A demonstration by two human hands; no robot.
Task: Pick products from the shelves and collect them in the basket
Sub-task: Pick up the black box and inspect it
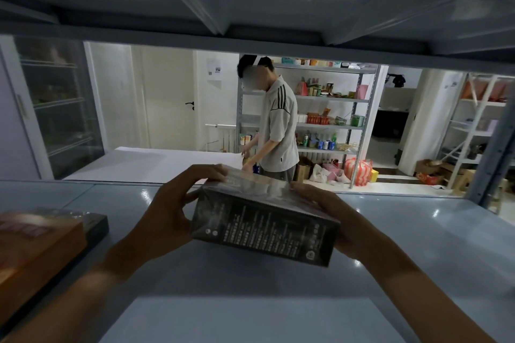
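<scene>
Both hands' grip (259,211) holds box (264,220) above grey shelf (250,281).

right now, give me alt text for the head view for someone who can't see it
Both hands, left hand and right hand, hold a dark box above a grey shelf. An orange box lies at the left, and beyond the shelf a person in a grey shirt stands by stocked shelving.
</scene>
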